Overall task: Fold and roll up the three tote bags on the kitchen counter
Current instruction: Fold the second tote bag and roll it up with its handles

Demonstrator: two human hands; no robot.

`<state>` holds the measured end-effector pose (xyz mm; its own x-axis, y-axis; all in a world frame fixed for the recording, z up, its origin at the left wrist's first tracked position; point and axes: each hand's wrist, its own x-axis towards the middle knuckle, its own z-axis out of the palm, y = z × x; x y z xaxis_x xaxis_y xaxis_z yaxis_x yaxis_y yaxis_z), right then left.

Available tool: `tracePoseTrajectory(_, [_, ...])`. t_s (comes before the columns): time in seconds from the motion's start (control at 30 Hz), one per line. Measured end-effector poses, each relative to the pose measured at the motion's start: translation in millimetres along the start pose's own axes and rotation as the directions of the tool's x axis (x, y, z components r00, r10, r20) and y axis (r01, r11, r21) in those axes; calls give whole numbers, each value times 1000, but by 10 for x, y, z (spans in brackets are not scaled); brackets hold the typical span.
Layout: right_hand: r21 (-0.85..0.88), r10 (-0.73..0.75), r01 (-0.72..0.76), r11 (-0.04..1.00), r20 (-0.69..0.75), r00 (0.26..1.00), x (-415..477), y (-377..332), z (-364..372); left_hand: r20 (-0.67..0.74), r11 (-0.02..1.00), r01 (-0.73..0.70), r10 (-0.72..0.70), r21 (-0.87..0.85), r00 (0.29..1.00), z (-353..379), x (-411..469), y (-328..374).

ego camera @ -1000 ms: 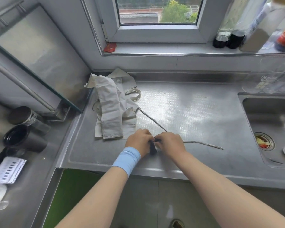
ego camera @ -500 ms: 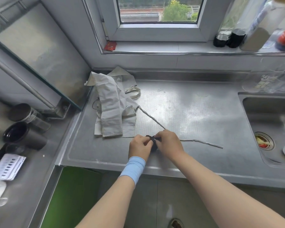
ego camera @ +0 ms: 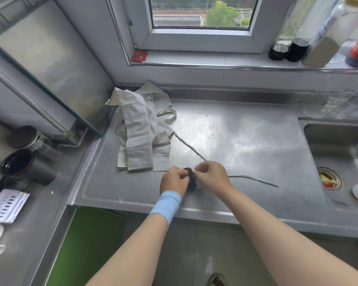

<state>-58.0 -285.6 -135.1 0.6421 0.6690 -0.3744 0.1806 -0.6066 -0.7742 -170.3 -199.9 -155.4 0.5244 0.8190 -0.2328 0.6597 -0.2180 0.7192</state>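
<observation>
The grey stainless-steel counter (ego camera: 246,141) looked brushed and dull, with a dimpled patch across its middle. By its back left corner lay creased, matt cream cloth tote bags (ego camera: 140,131). Near its front edge, a small black cloth roll (ego camera: 191,179) looked soft and matt.

Home kitchen: steel counter (ego camera: 246,141) is running into a sink (ego camera: 327,141) (scraps in drain (ego camera: 329,179)), sauce bottles (ego camera: 296,48) lining the windowsill (ego camera: 205,58).

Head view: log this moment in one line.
left hand: grips black rolled fabric bundle; right hand: holds it; beige cloth bags: unrolled
</observation>
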Motion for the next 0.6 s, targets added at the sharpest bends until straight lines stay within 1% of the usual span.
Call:
tracePoseTrajectory(0.07, [22, 2, -2, 1000, 22, 1000, -19, -12, -6, 10, 999, 7, -7, 32, 1000, -14, -7, 13])
tracePoseTrajectory(0.13, [-32, -27, 29, 999, 51, 998, -27, -23, 13, 43, 998, -8, 5, 69, 999, -47, -8, 24])
tracePoseTrajectory(0.2, [-48, -36, 38, 998, 45, 998, -21, -13, 38, 78, 998, -12, 7, 59, 997, -95, -7, 25])
tracePoseTrajectory(0.3, [-90, -46, 48, 995, 22, 999, -5, 8, 65, 115, 1000, 22, -21, -7, 993, -125, 27, -30])
tracePoseTrajectory(0.4, [-149, -68, 70, 986, 16, 998, 5, 13, 62, 177, 981, 97, -67, -166, 982, -137, 44, -70])
tracePoseTrajectory(0.47, [-153, -95, 98, 983, 28, 995, 3, 19, 42, 195, 964, 118, -71, -238, 978, -142, 55, -90])
tracePoseTrajectory(0.53, [-187, -148, 152, 971, 35, 988, -5, 36, 40, 181, 955, 123, -75, -271, 981, -134, 70, -117])
tracePoseTrajectory(0.6, [-278, -232, 234, 932, 40, 972, -5, 67, 88, 187, 938, 141, -84, -316, 979, -126, 86, -130])
